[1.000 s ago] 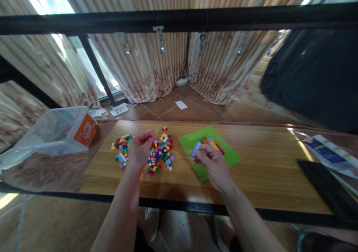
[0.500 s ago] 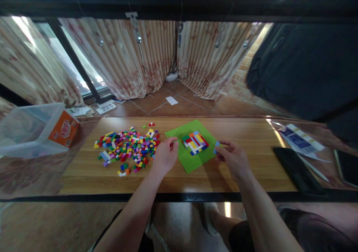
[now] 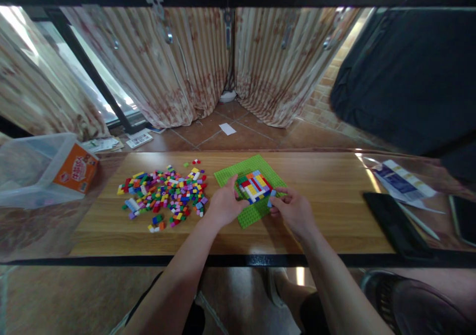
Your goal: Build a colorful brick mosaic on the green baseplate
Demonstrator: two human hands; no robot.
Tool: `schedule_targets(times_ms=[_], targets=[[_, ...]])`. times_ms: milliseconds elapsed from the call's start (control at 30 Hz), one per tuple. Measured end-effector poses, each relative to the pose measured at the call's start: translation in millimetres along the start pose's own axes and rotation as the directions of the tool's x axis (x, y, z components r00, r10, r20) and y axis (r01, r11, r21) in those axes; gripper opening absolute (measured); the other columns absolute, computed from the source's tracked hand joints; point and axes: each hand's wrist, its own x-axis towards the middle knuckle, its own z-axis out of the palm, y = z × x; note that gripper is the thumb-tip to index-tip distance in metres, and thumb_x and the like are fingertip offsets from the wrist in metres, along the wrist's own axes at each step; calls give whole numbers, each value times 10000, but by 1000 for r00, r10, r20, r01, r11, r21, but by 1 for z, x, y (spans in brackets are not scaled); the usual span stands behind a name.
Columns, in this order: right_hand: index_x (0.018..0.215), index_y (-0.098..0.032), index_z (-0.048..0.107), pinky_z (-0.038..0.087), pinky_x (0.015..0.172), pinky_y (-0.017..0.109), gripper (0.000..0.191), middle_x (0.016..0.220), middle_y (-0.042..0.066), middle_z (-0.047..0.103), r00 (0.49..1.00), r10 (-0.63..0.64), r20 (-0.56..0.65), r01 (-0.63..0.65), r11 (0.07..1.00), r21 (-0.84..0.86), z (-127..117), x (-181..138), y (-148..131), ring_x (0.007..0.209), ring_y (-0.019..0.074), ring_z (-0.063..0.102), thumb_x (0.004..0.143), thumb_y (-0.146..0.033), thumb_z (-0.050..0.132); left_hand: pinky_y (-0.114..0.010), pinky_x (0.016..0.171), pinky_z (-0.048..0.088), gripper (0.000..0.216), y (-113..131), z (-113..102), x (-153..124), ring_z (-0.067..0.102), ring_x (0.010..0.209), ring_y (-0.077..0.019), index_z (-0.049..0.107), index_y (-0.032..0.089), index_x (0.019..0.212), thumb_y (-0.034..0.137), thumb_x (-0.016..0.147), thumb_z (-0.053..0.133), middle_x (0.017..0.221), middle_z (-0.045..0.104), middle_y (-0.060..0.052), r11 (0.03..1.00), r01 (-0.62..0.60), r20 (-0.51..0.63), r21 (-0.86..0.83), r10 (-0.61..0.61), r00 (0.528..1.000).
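Observation:
A green baseplate (image 3: 232, 171) lies on the wooden table (image 3: 327, 216) with a block of coloured bricks (image 3: 253, 186) built on its middle. My left hand (image 3: 223, 207) rests on the plate's near left part, fingers curled against the block's left edge. My right hand (image 3: 293, 212) is at the block's right corner, pinching a small light blue brick (image 3: 272, 194) between thumb and fingers. A loose pile of many small coloured bricks (image 3: 163, 194) is spread on the table to the left of the plate.
A clear plastic tub (image 3: 33, 174) with an orange label stands at the far left. A dark phone (image 3: 386, 221), papers (image 3: 403, 180) and a pen lie on the right. A black bar runs along the table's near edge. Curtains hang behind.
Both hands have moved from the loose pile and the air onto the baseplate. The right hand has brought the light blue brick to the block's right corner. The view has shifted.

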Motion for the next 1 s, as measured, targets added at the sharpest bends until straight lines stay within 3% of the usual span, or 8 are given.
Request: schedule_targets(times_ms=[100,233,433,700,1000], targets=[[1056,-151,569,539,438,236,364,548,-54,613,1000,-7,-20,7,1000,-7,1,0,3,462,138,616,713,-196,684,-271,587,415,854,-1,1,4,620,667,-183,336,137,1480,313,732,709,753,649,6,998,-42,56,-50,45,997],[1093,-150,569,539,457,241,386,568,-56,597,998,-38,-47,36,998,-54,0,2,6,468,136,615,731,-233,676,-267,582,406,746,2,4,4,616,664,-181,427,134,1397,330,738,718,744,646,3,997,-56,64,-53,60,996],[1106,-167,602,531,495,259,391,637,-23,645,991,-100,-91,77,970,-230,-5,9,8,533,161,653,741,-283,680,-293,621,434,663,14,18,-6,658,743,-231,448,113,1354,398,799,672,801,688,-51,999,-12,-2,43,12,1000],[1100,-179,642,516,523,275,439,619,-6,672,984,-166,-66,144,955,-259,-12,16,12,522,167,641,722,-383,734,-326,681,473,553,23,28,-16,691,842,-292,498,136,1245,466,828,650,856,706,-107,993,28,-62,117,-20,998],[1128,-160,640,527,546,284,373,732,34,698,971,-235,-52,208,928,-310,-11,8,11,549,162,655,845,-385,551,-345,710,483,534,27,29,-19,700,865,-305,500,145,1210,480,824,657,850,708,-115,987,59,-59,152,-51,997]])
